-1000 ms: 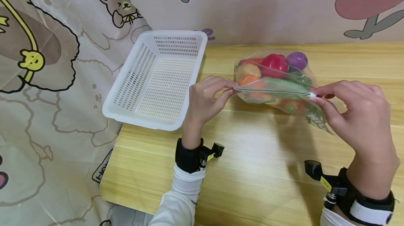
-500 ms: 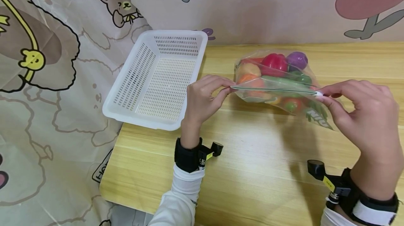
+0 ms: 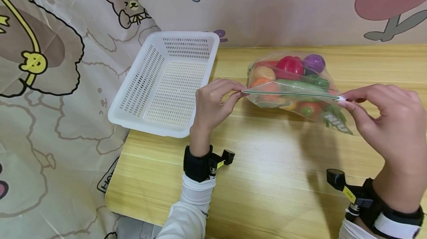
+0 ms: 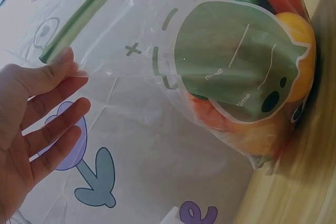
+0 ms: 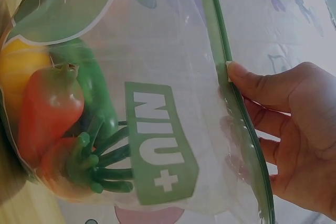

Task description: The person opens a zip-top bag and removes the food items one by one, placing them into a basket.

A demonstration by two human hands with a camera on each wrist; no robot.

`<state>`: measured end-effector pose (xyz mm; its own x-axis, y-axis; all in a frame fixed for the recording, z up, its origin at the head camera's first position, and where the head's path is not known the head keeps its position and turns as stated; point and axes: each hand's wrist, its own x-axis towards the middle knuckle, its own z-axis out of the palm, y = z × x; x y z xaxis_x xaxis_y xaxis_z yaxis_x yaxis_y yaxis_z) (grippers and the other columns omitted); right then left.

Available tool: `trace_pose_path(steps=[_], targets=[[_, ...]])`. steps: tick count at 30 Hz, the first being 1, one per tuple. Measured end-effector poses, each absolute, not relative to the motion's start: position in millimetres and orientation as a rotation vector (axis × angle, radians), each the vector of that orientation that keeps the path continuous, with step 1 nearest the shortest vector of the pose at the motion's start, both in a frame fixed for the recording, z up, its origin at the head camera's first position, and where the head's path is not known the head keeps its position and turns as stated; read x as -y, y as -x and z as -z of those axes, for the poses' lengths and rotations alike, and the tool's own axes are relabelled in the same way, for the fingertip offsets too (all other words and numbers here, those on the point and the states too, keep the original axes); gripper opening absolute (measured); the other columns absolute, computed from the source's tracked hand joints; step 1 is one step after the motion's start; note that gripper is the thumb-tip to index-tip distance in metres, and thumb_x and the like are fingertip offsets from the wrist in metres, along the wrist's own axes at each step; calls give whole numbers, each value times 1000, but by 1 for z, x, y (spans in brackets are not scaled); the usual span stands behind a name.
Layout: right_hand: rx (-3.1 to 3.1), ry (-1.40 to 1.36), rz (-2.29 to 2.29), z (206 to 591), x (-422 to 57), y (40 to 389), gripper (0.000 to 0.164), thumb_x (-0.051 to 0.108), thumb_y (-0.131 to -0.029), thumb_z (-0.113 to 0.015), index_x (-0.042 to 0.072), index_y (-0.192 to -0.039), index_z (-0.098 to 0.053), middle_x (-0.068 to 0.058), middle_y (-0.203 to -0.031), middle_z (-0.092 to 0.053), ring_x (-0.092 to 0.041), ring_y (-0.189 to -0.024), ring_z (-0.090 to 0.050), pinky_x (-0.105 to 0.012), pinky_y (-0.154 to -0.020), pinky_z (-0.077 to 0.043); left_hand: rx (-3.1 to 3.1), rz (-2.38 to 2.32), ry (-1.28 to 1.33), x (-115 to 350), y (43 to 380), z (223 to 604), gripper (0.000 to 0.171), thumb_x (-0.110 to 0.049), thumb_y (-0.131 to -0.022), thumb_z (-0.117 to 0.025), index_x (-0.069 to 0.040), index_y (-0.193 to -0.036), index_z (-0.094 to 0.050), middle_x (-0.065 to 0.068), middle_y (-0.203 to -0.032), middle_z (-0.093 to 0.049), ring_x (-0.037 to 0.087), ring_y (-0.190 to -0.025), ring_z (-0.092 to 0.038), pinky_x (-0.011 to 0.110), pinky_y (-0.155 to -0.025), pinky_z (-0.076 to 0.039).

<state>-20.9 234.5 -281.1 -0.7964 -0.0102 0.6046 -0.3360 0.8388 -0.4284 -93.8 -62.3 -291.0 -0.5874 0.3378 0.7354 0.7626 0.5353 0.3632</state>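
Note:
A clear zip bag [image 3: 293, 87] with a green closure strip [image 3: 287, 93] stands on the table, filled with colourful vegetables. Through the film and at its top show a red bell pepper [image 3: 289, 67], a purple round vegetable [image 3: 314, 63] and a tomato [image 3: 308, 109]. My left hand [image 3: 215, 103] pinches the strip's left end between thumb and fingertips; in the left wrist view, its other fingers spread loosely. At the opposite end, my right hand [image 3: 390, 120] pinches the strip beside a small white slider [image 3: 341, 99]. The right wrist view has the thumb [image 5: 252, 77] lying against the strip.
A white perforated basket [image 3: 213, 46] stands at the left, its near right corner close behind my left hand. The wooden table [image 3: 267, 187] ends at a rounded corner at front left. A patterned cloth [image 3: 267, 9] hangs behind it and along the left.
Both hands have moved apart, the left slightly leftward and the right further rightward along with the white slider. A longer stretch of strip now shows between them, pulled straight.

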Motion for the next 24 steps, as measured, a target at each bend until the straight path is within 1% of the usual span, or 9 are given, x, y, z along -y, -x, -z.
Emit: trace_pose_path(steps=[3,4,6,8,10,12,15,17,24], targets=[[2400,-233,-715,283,-235,21,44,38,-90,-59,-4,-84,-69,32,-83,-57,32,-89,-30,-21,-75,-21,2174,920,885,62,94,291,5,-13,-79,-73,-8,-78,-74,3,-80,-73,17,-76,-69,24,-61,-51],[2400,-228,-712,284,-236,21,40,35,-89,-61,-3,-84,-69,31,-83,-57,32,-89,-30,-20,-75,-21,2174,921,884,63,94,291,5,-13,-79,-73,-8,-78,-74,3,-80,-73,17,-76,-69,24,-61,-51],[2377,-209,-721,286,-236,21,27,25,-86,-67,-2,-82,-70,8,-76,-65,30,-88,-32,-20,-76,-21,2175,918,882,63,94,291,5,-13,-79,-73,-8,-78,-73,3,-80,-73,17,-76,-69,24,-60,-51],[2376,-206,-716,286,-236,21,27,24,-85,-67,-2,-82,-70,-5,-75,-66,29,-88,-32,-20,-77,-21,2175,920,879,63,94,291,5,-13,-79,-73,-8,-78,-73,3,-80,-73,17,-76,-69,24,-60,-51],[2397,-226,-699,285,-237,21,38,33,-88,-62,-4,-84,-69,7,-79,-66,30,-89,-29,-20,-77,-21,2175,919,877,63,94,291,5,-14,-79,-73,-8,-78,-74,3,-80,-73,17,-76,-69,24,-60,-51],[2391,-241,-697,284,-238,21,47,40,-90,-57,-5,-84,-69,5,-78,-67,29,-90,-28,-20,-76,-21,2177,921,875,64,94,291,5,-14,-79,-73,-8,-78,-74,3,-80,-73,17,-77,-69,24,-61,-51],[2384,-279,-679,283,-240,21,60,49,-92,-49,-8,-84,-67,-1,-77,-69,26,-89,-27,-18,-72,-20,2179,921,876,64,94,291,5,-13,-79,-73,-8,-79,-74,4,-80,-73,17,-77,-69,24,-61,-52],[2354,-284,-682,283,-240,22,62,50,-91,-49,-8,-81,-66,-26,-74,-63,25,-89,-28,-16,-70,-20,2181,920,873,64,94,291,5,-13,-79,-73,-8,-79,-74,4,-80,-73,17,-77,-69,24,-62,-52],[2338,-312,-688,283,-245,23,70,55,-91,-45,-11,-79,-65,-26,-70,-60,25,-90,-28,-15,-68,-19,2181,920,862,65,94,291,5,-13,-79,-73,-8,-78,-74,4,-80,-73,17,-76,-69,24,-61,-51]])
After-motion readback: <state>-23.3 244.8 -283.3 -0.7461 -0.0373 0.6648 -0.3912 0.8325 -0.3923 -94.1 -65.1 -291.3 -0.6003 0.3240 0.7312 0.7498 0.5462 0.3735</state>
